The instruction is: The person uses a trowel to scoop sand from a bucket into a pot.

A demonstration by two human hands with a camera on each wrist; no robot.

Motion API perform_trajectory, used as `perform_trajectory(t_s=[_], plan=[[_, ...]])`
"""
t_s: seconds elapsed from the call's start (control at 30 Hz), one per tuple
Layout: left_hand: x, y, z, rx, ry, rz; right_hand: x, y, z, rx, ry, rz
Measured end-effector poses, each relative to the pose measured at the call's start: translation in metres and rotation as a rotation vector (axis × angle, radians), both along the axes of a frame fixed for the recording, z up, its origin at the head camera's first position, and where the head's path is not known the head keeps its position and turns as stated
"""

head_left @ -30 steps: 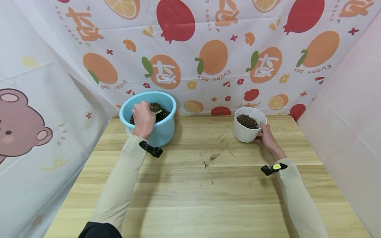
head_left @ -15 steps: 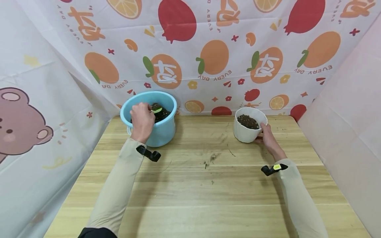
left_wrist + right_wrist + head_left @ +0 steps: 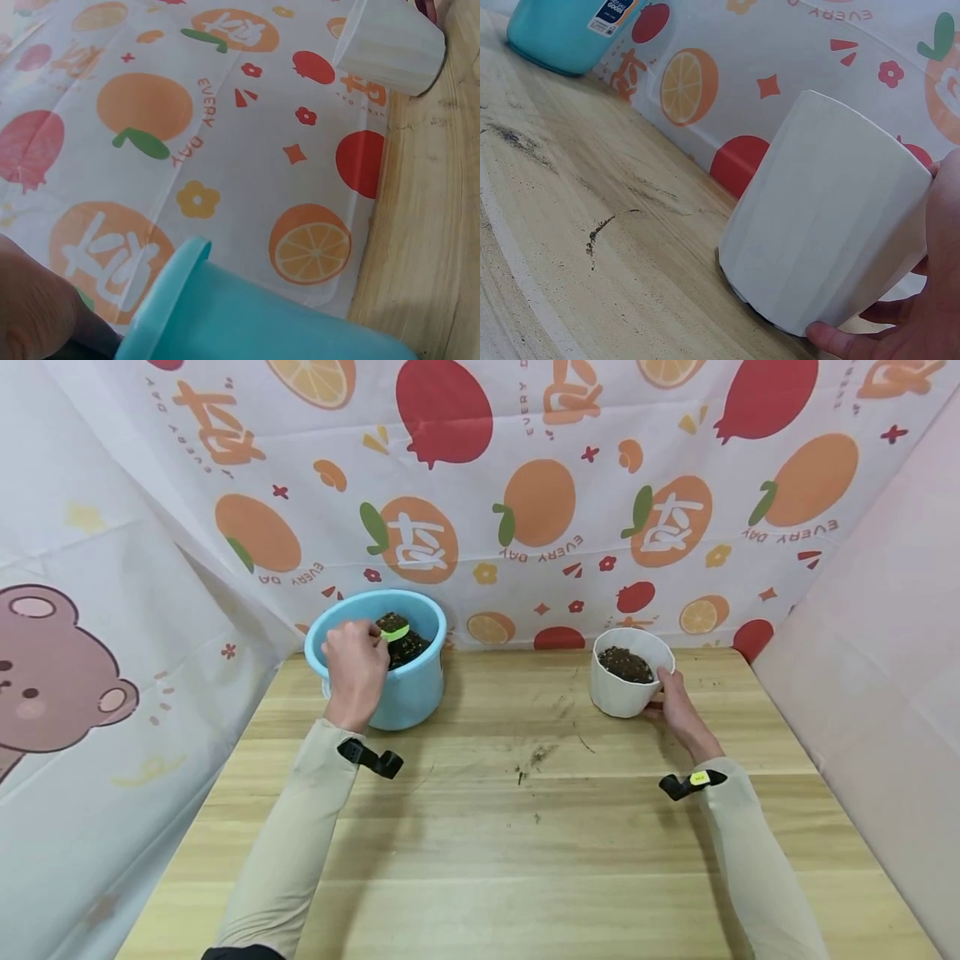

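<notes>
My left hand (image 3: 354, 670) is over the near rim of a light blue bucket (image 3: 411, 697) at the back left. It grips a small scoop (image 3: 395, 632) with a bright green edge, heaped with dark soil; its handle is mostly hidden by the hand. More dark soil (image 3: 408, 652) lies in the bucket below. On the right, my right hand (image 3: 681, 714) holds a white pot (image 3: 619, 692) by its right side, thumb near the rim and fingers lower down. The pot stands on the table, with dark speckled soil (image 3: 624, 665) inside.
The wooden table (image 3: 480, 860) carries smears and crumbs of soil (image 3: 538, 755) between the two containers. A fruit-printed cloth (image 3: 480, 518) hangs right behind them. Another cloth (image 3: 172, 677) hangs at the left, and a pale one (image 3: 885, 635) at the right.
My left hand has shifted slightly left, and the scoop has come up out of the bucket's soil, showing more of its green edge and load. The right hand and white pot stay put.
</notes>
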State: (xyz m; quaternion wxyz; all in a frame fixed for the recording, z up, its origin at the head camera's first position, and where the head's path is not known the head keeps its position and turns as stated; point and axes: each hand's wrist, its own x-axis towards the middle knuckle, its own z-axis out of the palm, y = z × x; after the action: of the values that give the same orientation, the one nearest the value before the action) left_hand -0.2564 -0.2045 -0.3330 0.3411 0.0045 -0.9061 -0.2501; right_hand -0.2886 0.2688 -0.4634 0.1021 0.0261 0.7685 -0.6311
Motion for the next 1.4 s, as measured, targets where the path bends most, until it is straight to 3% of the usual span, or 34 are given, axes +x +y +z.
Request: perform_trajectory(t_s=[0.57, 0.9, 1.4], plan=[[0.016, 0.019, 0.019, -0.002, 0.077, -0.030, -0.002, 0.000, 0.000, 0.002, -0.002, 0.004], [0.026, 0.039, 0.028, -0.014, 0.097, -0.072, 0.000, 0.000, 0.000, -0.025, -0.009, 0.001], [0.026, 0.074, 0.030, -0.034, 0.091, -0.147, -0.002, 0.002, -0.002, -0.012, -0.022, -0.009]])
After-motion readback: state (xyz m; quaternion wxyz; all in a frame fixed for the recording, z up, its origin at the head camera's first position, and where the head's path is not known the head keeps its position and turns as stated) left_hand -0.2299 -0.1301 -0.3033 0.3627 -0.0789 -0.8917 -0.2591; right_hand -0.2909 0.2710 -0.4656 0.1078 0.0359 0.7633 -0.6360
